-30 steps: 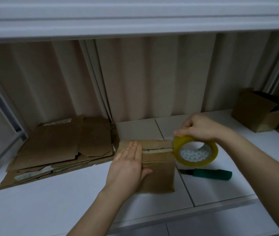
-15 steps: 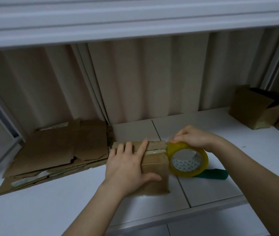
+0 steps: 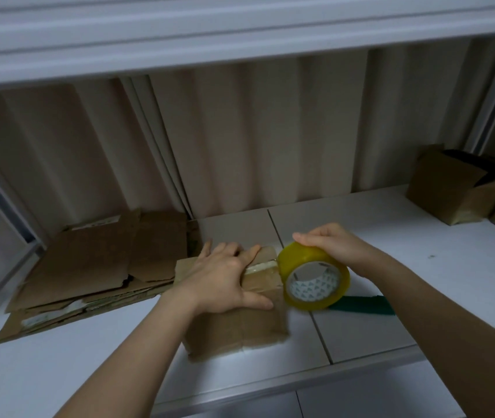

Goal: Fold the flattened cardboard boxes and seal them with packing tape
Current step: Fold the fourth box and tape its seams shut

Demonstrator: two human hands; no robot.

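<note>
The sealing step is in hand: a small brown cardboard box (image 3: 237, 321) stands folded on the white desk (image 3: 391, 297), and a strip of clear tape (image 3: 262, 267) already runs along its top seam toward the right edge. The left hand (image 3: 225, 277) lies flat on the box top, fingers spread and straight, pressing the flaps and tape down. The right hand (image 3: 332, 245) grasps the yellowish roll of packing tape (image 3: 315, 277) from above, holding it upright just past the box's right edge. The next move probably calls for drawing the tape down over the right side and then cutting it; the green-handled cutter (image 3: 363, 306) lies on the desk just behind the roll. A stack of flattened brown cardboard boxes (image 3: 95, 267) waits to the left, touching or nearly touching the box
</note>
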